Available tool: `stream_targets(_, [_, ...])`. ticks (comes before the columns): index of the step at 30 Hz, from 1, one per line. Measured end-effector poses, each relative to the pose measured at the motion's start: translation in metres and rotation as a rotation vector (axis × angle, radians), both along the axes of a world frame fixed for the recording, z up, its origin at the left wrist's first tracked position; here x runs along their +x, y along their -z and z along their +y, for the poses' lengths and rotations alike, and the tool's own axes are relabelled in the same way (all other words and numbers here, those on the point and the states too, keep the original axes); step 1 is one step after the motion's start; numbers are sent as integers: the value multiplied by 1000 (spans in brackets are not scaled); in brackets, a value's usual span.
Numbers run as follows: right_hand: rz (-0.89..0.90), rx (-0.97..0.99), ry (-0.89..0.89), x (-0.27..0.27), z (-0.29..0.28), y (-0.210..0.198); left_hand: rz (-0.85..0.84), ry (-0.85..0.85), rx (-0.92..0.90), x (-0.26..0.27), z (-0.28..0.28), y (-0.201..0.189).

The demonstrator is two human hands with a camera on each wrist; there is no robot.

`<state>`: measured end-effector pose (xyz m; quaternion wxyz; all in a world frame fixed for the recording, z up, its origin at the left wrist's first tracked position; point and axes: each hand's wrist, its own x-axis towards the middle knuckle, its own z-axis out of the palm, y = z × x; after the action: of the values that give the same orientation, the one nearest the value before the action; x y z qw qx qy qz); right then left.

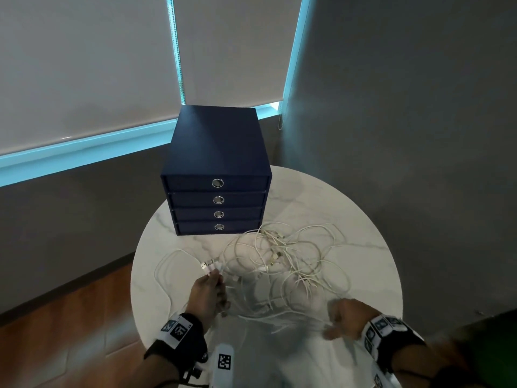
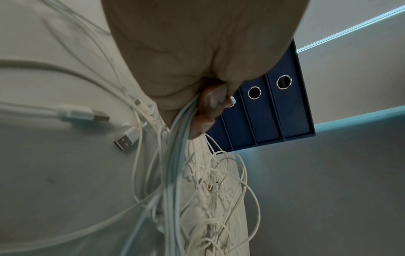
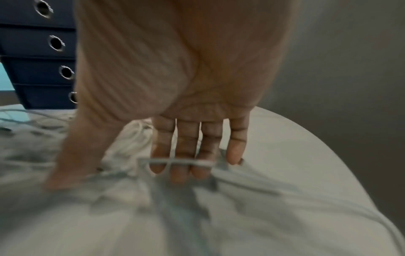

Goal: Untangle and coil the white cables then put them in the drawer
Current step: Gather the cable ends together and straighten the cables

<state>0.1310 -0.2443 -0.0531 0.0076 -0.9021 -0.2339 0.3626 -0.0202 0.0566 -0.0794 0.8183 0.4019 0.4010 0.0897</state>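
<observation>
Our left hand (image 1: 208, 292) grips a cable bundle (image 2: 177, 131); the tangle (image 1: 282, 259) lies at 1 o'clock on the bench (image 1: 363, 247). Right hand (image 1: 345, 317) fingers (image 3: 186, 147) straight, strand draped across. Drawers (image 1: 218, 200) at 12.

Tabletop (image 1: 363, 242): carries everything, with a wall behind and to the right.
Drawer unit (image 1: 216, 163): stands at the back of the tabletop, left of centre, four drawers stacked one above another, all shut.
Cables (image 1: 285, 256): a tangle spread in front of the drawer unit, reaching right and toward the near edge.
Left hand (image 1: 208, 292): near left of the tangle, fingers (image 2: 208, 102) curled round a bunch of cables.
Right hand (image 1: 347, 317): near right edge, a cable lying across its fingers (image 3: 186, 155).
</observation>
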Motion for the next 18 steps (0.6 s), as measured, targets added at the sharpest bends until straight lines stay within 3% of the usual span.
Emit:
stream_targets(8, [-164,392,-18,-9,99,-15,-20,19,9,-2,-2,5])
stream_targets(18, [-156,480,-266,-15,219,4,-1,-56,-7,12,0,-8])
